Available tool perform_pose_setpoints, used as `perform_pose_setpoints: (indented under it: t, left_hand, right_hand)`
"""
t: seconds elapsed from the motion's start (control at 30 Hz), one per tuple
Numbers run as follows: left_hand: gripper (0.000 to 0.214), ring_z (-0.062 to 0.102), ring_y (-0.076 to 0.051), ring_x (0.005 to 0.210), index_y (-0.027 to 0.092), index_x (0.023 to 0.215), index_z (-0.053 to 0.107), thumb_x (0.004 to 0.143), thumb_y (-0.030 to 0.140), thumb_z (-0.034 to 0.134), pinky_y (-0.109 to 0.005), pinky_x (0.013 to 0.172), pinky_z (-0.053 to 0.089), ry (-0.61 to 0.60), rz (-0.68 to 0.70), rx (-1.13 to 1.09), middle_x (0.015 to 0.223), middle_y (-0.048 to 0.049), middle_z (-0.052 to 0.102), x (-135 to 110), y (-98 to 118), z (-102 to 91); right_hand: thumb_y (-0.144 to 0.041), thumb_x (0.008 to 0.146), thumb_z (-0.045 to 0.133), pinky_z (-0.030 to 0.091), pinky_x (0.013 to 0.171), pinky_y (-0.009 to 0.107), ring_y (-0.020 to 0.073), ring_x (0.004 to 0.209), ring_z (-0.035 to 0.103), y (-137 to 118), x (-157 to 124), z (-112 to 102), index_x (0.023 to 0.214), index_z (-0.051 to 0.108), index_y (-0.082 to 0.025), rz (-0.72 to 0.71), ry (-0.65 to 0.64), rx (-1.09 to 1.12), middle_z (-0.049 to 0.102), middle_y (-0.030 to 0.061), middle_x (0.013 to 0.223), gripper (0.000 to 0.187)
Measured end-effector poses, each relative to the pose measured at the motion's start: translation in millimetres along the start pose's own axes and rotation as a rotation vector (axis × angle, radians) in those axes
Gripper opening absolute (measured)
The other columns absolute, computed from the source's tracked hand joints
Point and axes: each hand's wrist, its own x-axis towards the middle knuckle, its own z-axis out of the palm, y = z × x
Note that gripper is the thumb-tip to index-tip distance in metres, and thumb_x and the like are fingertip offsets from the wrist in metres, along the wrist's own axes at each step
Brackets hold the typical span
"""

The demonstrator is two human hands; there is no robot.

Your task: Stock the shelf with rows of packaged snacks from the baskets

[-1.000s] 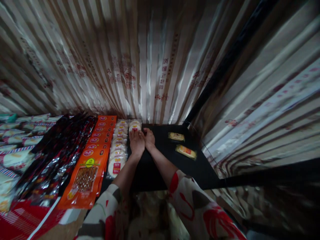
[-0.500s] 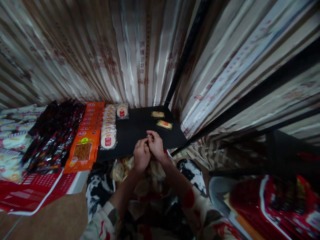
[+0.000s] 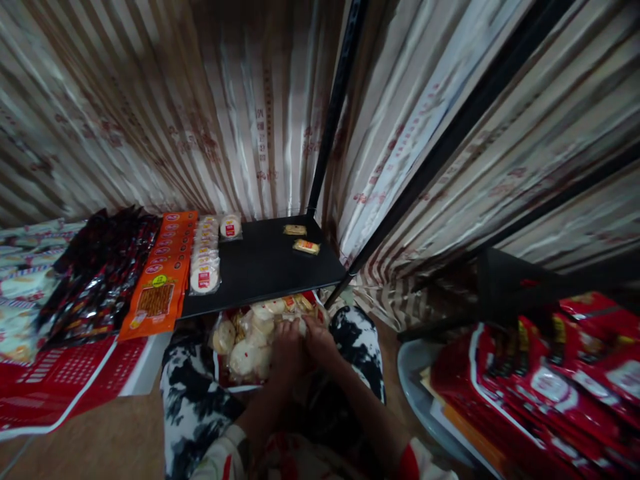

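Observation:
My left hand (image 3: 287, 343) and my right hand (image 3: 319, 341) are close together over a red, white-edged container (image 3: 244, 387) between my knees. Their fingers curl inward over the snacks, with something pale between them that I cannot make out. Round white wrapped crackers (image 3: 243, 357) and other small packs fill the container. Beyond my hands, two small yellowish wrapped snacks (image 3: 306, 247) lie on a black shelf (image 3: 260, 267). Farther left on it stands a row of round wrapped crackers (image 3: 205, 280), with a single wrapped cracker (image 3: 231, 227) behind.
Orange snack packets (image 3: 155, 300), dark shiny packets (image 3: 100, 287) and pale packets (image 3: 25, 287) line the left side. Black posts (image 3: 335, 113) rise before a striped curtain (image 3: 225, 100). Red packages (image 3: 555, 380) and a grey tub (image 3: 407, 373) stand at right.
Both hands have dropped from the shelf's front edge into the container, spreading slightly apart. The view has shifted, showing more of the container and of the red packages at right.

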Motion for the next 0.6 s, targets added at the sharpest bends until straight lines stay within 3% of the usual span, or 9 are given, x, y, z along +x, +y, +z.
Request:
perform_pose_setpoints:
  t: [0.2,0.37,0.5,0.6]
  left_hand:
    - [0.038,0.055,-0.023,0.099,0.015,0.106,0.060,0.075,0.011,0.039,-0.040,0.093,0.043,0.144,-0.131,-0.260,0.102,-0.0106,0.062,1.1,-10.2,-1.9]
    - [0.032,0.058,-0.020,0.093,0.014,0.097,0.063,0.071,0.010,0.045,-0.034,0.091,0.043,0.226,-0.393,-0.581,0.098,-0.0098,0.062,8.8,-16.5,-29.1]
    - [0.026,0.060,-0.017,0.086,0.015,0.090,0.063,0.071,0.011,0.047,-0.031,0.084,0.046,0.234,-0.453,-0.698,0.091,-0.0072,0.065,17.1,-30.8,-54.4]
    - [0.022,0.061,-0.015,0.076,0.016,0.089,0.063,0.071,0.017,0.051,-0.027,0.074,0.049,0.228,-0.479,-0.765,0.083,-0.0047,0.066,20.7,-40.8,-68.9]
  right_hand:
    - [-0.014,0.076,0.039,0.040,0.098,0.038,0.0237,0.107,0.057,-18.7,-4.6,-7.9,0.113,0.060,-0.011,-0.022,-0.106,-0.044,0.065,0.0129,0.111,0.043]
    - [-0.008,0.071,0.040,0.039,0.100,0.033,0.0187,0.109,0.057,-35.0,1.9,-14.2,0.118,0.058,-0.015,-0.007,-0.204,0.002,0.063,0.0075,0.117,0.051]
    - [-0.022,0.078,0.048,0.038,0.101,0.037,0.0212,0.115,0.052,-43.5,5.2,-16.2,0.122,0.055,-0.018,-0.179,-0.259,0.080,0.058,0.0091,0.124,0.045]
    - [-0.038,0.076,0.059,0.035,0.102,0.039,0.0245,0.120,0.047,-49.5,6.8,-14.3,0.127,0.051,-0.016,-0.330,-0.286,0.100,0.053,0.0121,0.129,0.056]
